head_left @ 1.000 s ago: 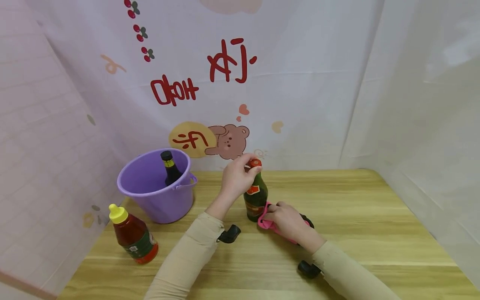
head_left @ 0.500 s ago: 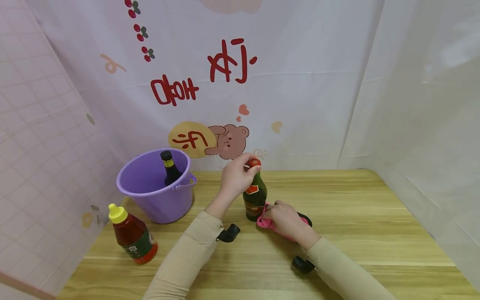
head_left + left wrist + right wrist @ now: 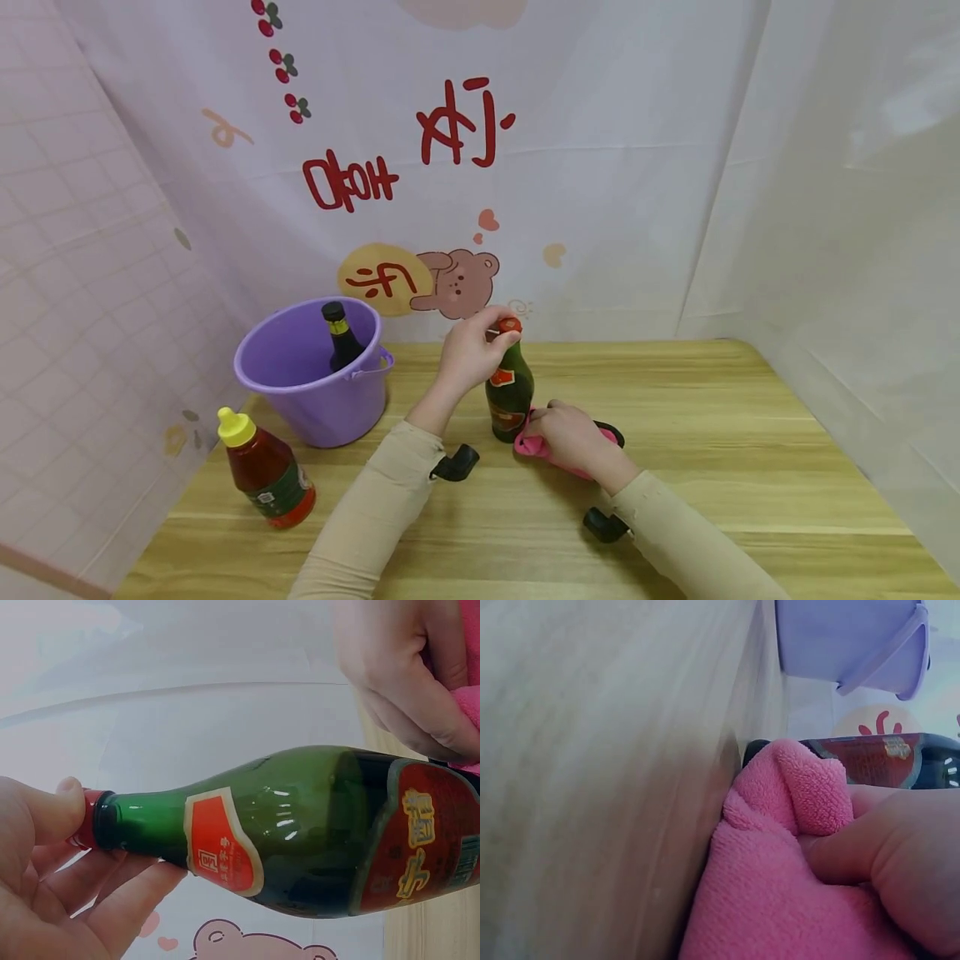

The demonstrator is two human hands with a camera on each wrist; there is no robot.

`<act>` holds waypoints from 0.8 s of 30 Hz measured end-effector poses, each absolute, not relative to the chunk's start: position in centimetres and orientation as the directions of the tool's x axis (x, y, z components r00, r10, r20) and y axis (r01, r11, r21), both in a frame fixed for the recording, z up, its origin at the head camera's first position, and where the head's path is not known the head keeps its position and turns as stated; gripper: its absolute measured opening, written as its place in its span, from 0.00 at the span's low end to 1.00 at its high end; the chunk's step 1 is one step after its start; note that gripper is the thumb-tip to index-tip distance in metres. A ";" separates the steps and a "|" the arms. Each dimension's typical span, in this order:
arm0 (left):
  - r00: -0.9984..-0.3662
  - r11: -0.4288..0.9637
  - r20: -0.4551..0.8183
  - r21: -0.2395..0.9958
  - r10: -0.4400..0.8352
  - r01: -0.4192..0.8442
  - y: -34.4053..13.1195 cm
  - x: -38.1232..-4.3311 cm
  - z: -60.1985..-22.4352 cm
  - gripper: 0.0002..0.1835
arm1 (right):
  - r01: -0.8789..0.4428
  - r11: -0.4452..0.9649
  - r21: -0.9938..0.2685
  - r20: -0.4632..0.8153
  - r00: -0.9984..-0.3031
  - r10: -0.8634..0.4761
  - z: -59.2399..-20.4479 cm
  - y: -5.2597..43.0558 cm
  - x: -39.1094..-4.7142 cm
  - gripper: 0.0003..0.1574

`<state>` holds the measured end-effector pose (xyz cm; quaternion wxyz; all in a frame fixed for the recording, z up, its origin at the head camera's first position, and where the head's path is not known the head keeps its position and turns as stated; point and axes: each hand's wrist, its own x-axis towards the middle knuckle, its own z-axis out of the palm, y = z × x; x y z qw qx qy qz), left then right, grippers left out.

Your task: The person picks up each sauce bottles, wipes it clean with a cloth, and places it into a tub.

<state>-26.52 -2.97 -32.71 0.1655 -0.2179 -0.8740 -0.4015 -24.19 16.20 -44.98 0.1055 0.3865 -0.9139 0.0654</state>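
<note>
A green glass vinegar bottle (image 3: 511, 390) with a red cap (image 3: 88, 818) stands upright on the table in the head view. My left hand (image 3: 474, 350) pinches it at the cap between thumb and fingers, with fingertips along the neck. Low on the bottle's right side, my right hand (image 3: 567, 435) grips a pink towelling cloth (image 3: 780, 862) with a black edge. The bunched front of the cloth lies right at the bottle's lower part, overlapping its base in the right wrist view. Part of the cloth is hidden beneath the right hand.
Left of the bottle, a purple bucket (image 3: 330, 417) holds a dark bottle with a black cap (image 3: 333, 312). A red sauce bottle (image 3: 270, 475) with a yellow nozzle top stands nearer the front left. A printed white curtain (image 3: 615, 192) hangs behind the wooden table (image 3: 720, 433).
Over the first half second, my right hand and the cloth shifted slightly left, and the vinegar bottle's top tilted or moved a little left too. My left hand keeps its grip at the cap.
</note>
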 end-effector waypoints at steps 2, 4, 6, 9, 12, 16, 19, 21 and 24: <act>-0.855 0.563 0.449 0.649 0.260 0.512 -3.1 -26.5 -32.6 0.16 | -0.732 0.680 -0.035 0.257 -0.664 -0.702 -45.0 16.5 -24.2 0.09; -0.861 0.541 0.428 0.671 0.275 0.507 -3.2 -26.3 -32.5 0.16 | -0.739 0.673 -0.030 0.266 -0.655 -0.708 -45.1 16.8 -24.2 0.11; -0.866 0.522 0.405 0.691 0.292 0.499 -3.3 -26.2 -32.5 0.17 | -0.741 0.671 -0.031 0.272 -0.652 -0.708 -45.1 17.2 -24.1 0.12; -0.874 0.495 0.372 0.721 0.313 0.485 -3.4 -26.0 -32.5 0.18 | -0.739 0.672 -0.042 0.276 -0.656 -0.703 -45.0 17.8 -23.9 0.13; -0.878 0.465 0.368 0.747 0.307 0.476 -3.3 -25.9 -32.8 0.18 | -0.747 0.662 -0.060 0.293 -0.647 -0.704 -44.7 18.5 -23.9 0.12; -0.882 0.444 0.399 0.762 0.251 0.472 -3.0 -25.8 -33.4 0.21 | -0.754 0.647 -0.113 0.353 -0.639 -0.683 -44.3 19.5 -23.9 0.11; -0.880 0.462 0.440 0.752 0.179 0.470 -2.7 -25.7 -33.8 0.24 | -0.756 0.637 -0.150 0.417 -0.633 -0.653 -43.8 20.3 -24.0 0.13; -0.871 0.487 0.473 0.734 0.134 0.474 -2.5 -25.6 -33.9 0.24 | -0.756 0.631 -0.172 0.461 -0.628 -0.627 -43.5 20.7 -24.1 0.17; -0.847 0.528 0.525 0.699 0.080 0.483 -2.2 -25.5 -34.0 0.21 | -0.752 0.627 -0.204 0.525 -0.625 -0.578 -42.9 21.3 -24.3 0.21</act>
